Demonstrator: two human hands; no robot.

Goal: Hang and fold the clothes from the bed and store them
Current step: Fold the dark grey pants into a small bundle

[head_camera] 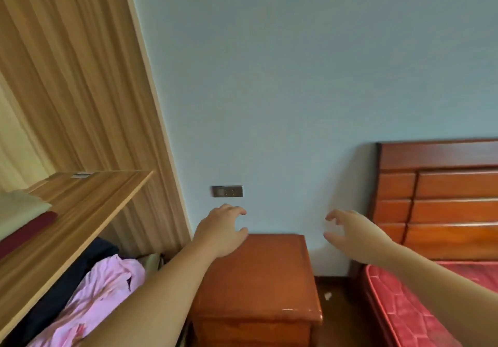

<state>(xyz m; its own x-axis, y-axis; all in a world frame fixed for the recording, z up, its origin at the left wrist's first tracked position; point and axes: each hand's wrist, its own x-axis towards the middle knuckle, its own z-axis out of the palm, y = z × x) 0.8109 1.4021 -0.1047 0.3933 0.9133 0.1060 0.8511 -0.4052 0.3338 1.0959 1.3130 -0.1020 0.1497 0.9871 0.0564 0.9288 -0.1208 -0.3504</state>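
Looking down, I see my two bare hands out in front of me, and both hold nothing. My left hand (221, 230) is over the far left corner of a shiny brown wooden nightstand (256, 287), with its fingers spread and bent like a claw. My right hand (350, 234) is at about 3 o'clock from it, well apart, fingers also spread and curled, in front of the smooth pale blue wall (296, 77). On that wall, at 12 o'clock from my left hand, there is one small dark socket plate (227, 191) shaped like a flat box. At 9 o'clock stands the light wooden wardrobe (80, 77) with long stripes in its grain. One flat shelf (89, 212) in it holds two folded things, one cream (21, 206) and one dark red (27, 230). Under the shelf, at 7 o'clock, hang a soft, wrinkly pink garment (99, 301) and a dark navy garment (64, 292) just beside it. At 4 o'clock is the bed, with a bumpy red quilted mattress (409, 317) and a red-brown wooden headboard (444, 198) made of boxy panels. I count one small white scrap (327, 296) on the dark floor between nightstand and bed.
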